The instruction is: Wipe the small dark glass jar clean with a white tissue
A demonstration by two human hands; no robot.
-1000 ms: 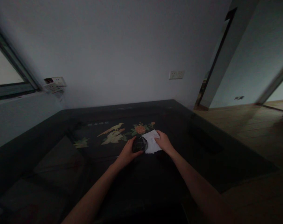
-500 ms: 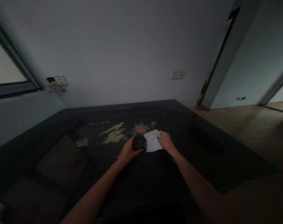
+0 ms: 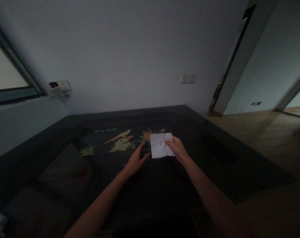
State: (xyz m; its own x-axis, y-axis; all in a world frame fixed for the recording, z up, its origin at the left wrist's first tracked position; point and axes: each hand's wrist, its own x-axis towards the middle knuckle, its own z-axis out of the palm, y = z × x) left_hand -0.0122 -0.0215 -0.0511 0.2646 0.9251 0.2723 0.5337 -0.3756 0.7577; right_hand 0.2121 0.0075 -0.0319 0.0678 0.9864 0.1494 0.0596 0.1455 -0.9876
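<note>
While our right hand (image 3: 179, 150) pinches a white sheet (image 3: 159, 146) at frame centre, our left hand (image 3: 135, 161) curves round the dark glass object (image 3: 147, 150) just left; whether it grips, we cannot tell.

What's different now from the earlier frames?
The white paper has shifted upward and slightly left in view, now hiding much of the dark glass container and part of the orange flower. The right hand keeps its pinch; the left hand stays at the container.
</note>
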